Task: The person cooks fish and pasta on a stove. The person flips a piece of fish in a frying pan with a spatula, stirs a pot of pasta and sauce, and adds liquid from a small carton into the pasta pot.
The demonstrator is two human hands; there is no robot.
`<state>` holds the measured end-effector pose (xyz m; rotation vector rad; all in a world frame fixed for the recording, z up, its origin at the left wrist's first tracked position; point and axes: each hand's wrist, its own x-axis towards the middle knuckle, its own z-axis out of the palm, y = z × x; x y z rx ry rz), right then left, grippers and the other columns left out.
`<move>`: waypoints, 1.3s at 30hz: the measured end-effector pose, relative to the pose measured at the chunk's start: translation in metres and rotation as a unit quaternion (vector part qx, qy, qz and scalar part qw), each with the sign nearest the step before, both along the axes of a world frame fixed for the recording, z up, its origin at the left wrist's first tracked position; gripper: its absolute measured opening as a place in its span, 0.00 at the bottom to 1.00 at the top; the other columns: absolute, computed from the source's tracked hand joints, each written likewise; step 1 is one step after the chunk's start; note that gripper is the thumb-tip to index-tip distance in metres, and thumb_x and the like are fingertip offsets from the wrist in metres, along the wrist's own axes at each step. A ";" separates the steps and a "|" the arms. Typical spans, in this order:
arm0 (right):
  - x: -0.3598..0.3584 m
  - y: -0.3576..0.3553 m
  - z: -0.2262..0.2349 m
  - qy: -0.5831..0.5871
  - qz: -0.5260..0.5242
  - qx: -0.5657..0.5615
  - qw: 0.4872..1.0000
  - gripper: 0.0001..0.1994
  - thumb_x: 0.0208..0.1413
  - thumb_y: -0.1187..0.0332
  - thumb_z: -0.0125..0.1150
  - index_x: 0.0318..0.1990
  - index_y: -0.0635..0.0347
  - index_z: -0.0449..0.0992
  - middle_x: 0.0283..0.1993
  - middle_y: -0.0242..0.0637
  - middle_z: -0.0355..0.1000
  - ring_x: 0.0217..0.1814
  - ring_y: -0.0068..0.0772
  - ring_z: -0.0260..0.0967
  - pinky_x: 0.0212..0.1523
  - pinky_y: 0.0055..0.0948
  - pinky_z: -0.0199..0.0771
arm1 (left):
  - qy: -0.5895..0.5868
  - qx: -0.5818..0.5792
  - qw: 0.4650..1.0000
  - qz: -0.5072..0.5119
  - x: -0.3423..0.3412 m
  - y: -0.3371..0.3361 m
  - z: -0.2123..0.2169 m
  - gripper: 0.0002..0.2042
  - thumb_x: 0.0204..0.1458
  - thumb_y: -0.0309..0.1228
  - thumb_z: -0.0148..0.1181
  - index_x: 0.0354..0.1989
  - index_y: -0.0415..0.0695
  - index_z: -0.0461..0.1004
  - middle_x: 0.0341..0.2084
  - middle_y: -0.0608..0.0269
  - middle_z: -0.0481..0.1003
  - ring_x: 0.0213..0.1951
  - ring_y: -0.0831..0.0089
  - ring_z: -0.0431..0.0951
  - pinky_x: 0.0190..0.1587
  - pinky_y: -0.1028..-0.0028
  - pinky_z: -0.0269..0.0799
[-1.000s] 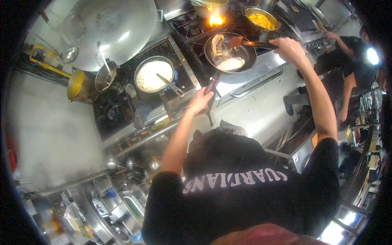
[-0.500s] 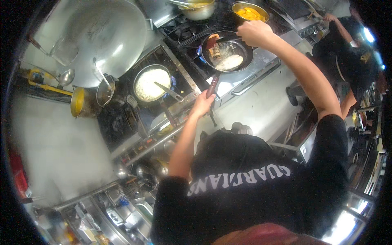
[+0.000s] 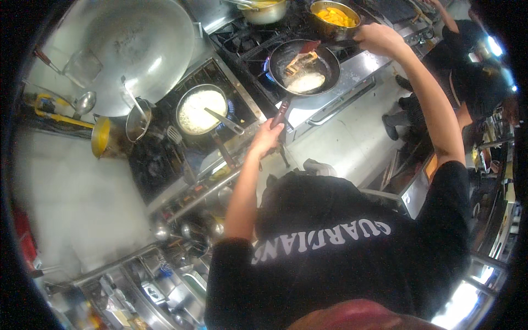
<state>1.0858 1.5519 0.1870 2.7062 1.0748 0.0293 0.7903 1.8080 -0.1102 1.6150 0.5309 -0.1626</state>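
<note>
My left hand [image 3: 266,138] is closed round the brown handle of a black frying pan [image 3: 333,69] over a lit burner. Inside the pan lie a pale, flat piece of food [image 3: 306,83] and a browned, striped piece [image 3: 297,66]; I cannot tell what food they are. To the right of the pan's far rim, my right hand [image 3: 379,39] is closed on the dark handle of a spatula. The spatula's dark red blade [image 3: 309,47] is over the pan, against or just above the browned piece.
Left of the frying pan, a second pan [image 3: 193,113] of pale bubbling food sits over a flame with a utensil in it. A large wok [image 3: 140,49] stands at far left. Behind are a bowl of yellow pieces [image 3: 336,17] and a pot [image 3: 264,12]. Another person [image 3: 462,60] stands at right.
My right hand has moved right, drawing the spatula blade rightward across the pan. The browned piece has shifted and turned. My left hand still grips the pan handle.
</note>
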 end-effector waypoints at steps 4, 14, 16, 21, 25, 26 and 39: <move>-0.003 -0.056 -0.010 0.060 -0.047 0.042 0.996 0.15 0.58 0.65 0.62 0.52 0.50 0.84 0.43 0.50 0.81 0.45 0.53 0.80 0.49 0.46 0.79 | -0.004 -0.069 0.997 -0.021 0.001 0.004 0.010 0.19 0.63 0.40 0.59 0.58 0.42 0.71 0.23 0.74 0.67 0.22 0.80 0.66 0.23 0.75 0.65; 0.002 -0.090 -0.080 0.124 -0.056 0.131 0.982 0.18 0.61 0.61 0.63 0.57 0.50 0.81 0.48 0.54 0.79 0.51 0.56 0.78 0.54 0.46 0.76 | -0.002 -0.098 0.995 -0.004 0.000 0.001 0.019 0.15 0.64 0.36 0.59 0.55 0.44 0.72 0.22 0.77 0.64 0.19 0.84 0.62 0.20 0.78 0.58; -0.008 -0.092 -0.071 0.141 -0.064 0.137 0.978 0.18 0.61 0.61 0.62 0.57 0.50 0.81 0.49 0.54 0.79 0.51 0.56 0.78 0.54 0.46 0.76 | -0.001 -0.099 0.995 0.002 -0.001 -0.001 0.016 0.15 0.64 0.36 0.59 0.55 0.44 0.72 0.21 0.77 0.64 0.19 0.85 0.62 0.20 0.78 0.58; -0.021 -0.107 -0.091 0.168 -0.030 0.198 0.965 0.17 0.62 0.65 0.60 0.57 0.55 0.80 0.41 0.56 0.79 0.44 0.52 0.79 0.47 0.42 0.75 | -0.036 -0.076 0.996 0.016 -0.002 -0.015 0.000 0.15 0.63 0.37 0.59 0.54 0.42 0.73 0.20 0.76 0.65 0.18 0.85 0.62 0.19 0.77 0.59; -0.046 -0.104 -0.103 0.208 -0.033 0.205 0.956 0.17 0.64 0.63 0.58 0.58 0.53 0.80 0.52 0.53 0.78 0.53 0.56 0.78 0.55 0.44 0.76 | -0.040 -0.089 0.995 0.025 0.000 -0.023 -0.001 0.16 0.63 0.37 0.60 0.55 0.42 0.73 0.20 0.76 0.65 0.18 0.84 0.63 0.19 0.77 0.60; -0.055 -0.098 -0.105 0.206 -0.040 0.210 0.955 0.17 0.64 0.64 0.58 0.58 0.53 0.80 0.52 0.53 0.78 0.52 0.56 0.78 0.55 0.44 0.76 | -0.029 -0.084 0.996 0.030 0.000 -0.022 -0.001 0.17 0.63 0.37 0.59 0.55 0.42 0.72 0.20 0.76 0.65 0.18 0.84 0.63 0.19 0.77 0.60; -0.063 -0.103 -0.162 0.107 -0.069 0.254 0.959 0.17 0.62 0.61 0.61 0.57 0.44 0.80 0.48 0.50 0.79 0.49 0.58 0.77 0.51 0.49 0.76 | -0.028 -0.141 0.989 0.030 -0.002 -0.027 0.011 0.15 0.65 0.34 0.58 0.56 0.46 0.68 0.21 0.80 0.60 0.17 0.87 0.57 0.18 0.80 0.53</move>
